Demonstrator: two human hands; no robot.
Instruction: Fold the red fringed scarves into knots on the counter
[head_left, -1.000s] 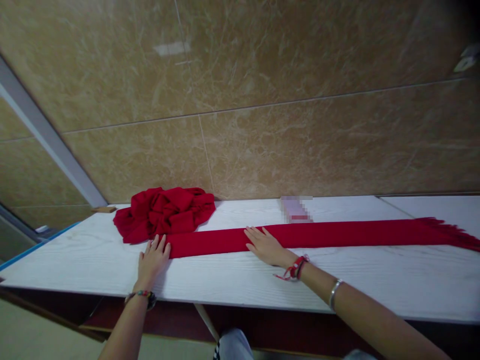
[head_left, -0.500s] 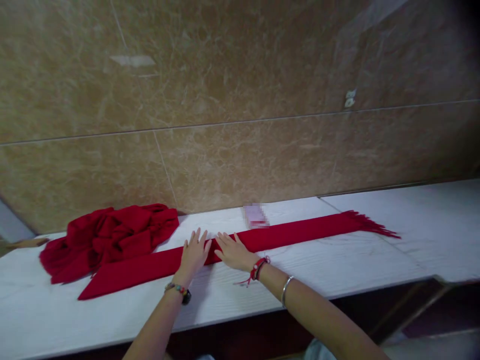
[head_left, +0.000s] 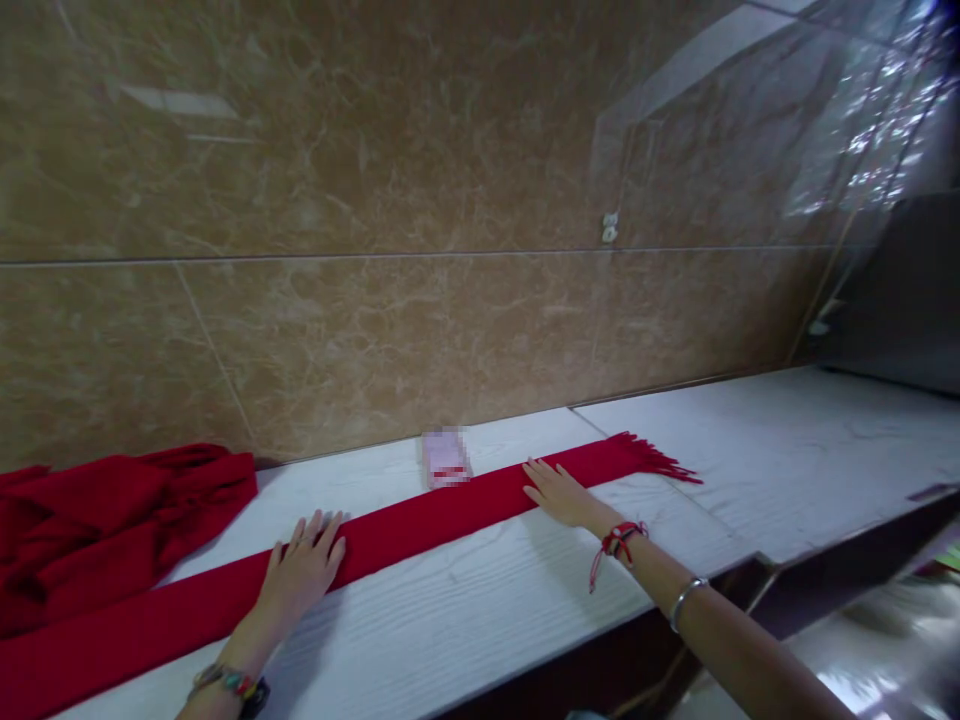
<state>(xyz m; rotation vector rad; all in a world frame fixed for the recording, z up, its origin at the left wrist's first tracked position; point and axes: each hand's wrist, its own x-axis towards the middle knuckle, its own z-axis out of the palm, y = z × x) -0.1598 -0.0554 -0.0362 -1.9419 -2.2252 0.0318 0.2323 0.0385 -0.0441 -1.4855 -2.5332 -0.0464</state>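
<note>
A long red scarf (head_left: pixel 435 520), folded into a narrow strip, stretches across the white tabletop, with its fringe toward the right. My left hand (head_left: pixel 304 565) lies flat on the strip left of its middle, fingers spread. Further right, nearer the fringe, my right hand (head_left: pixel 559 492) rests on the cloth with fingers outstretched. A crumpled heap of red cloth (head_left: pixel 127 520) sits behind the strip at the far left. Between the hands, at the scarf's back edge, lies a small pale purple item (head_left: pixel 445 457), blurred out.
A tan tiled wall (head_left: pixel 390 340) borders the back of the white tabletop (head_left: pixel 480 600). A wall socket (head_left: pixel 610 227) is on it. A large dark object (head_left: pixel 892 300) stands at the right end. Below the front edge are dark open shelves (head_left: pixel 570 665).
My view has turned to the right. Both hands have shifted along the scarf toward its fringe; they came close together, then the right hand slid further right, apart from the left.
</note>
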